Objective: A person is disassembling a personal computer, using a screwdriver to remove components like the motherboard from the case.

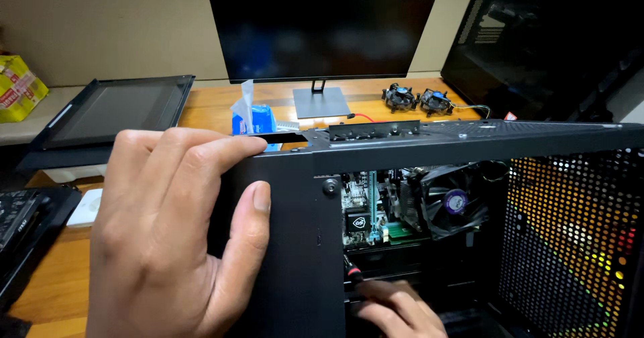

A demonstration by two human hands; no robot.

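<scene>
An open black computer case stands on a wooden desk, filling the right half of the view. My left hand grips the case's near left top corner, fingers over the edge and thumb on the side panel. My right hand reaches inside the case near the bottom, holding a screwdriver with a red and black handle. Above it sit a motherboard and a black cooler fan. A perforated mesh panel glows with coloured light at the right.
A dark monitor on a stand is at the back. Two small cooler fans lie by it. A blue wipes pack, a black glass side panel, a yellow box and a second black case surround the work area.
</scene>
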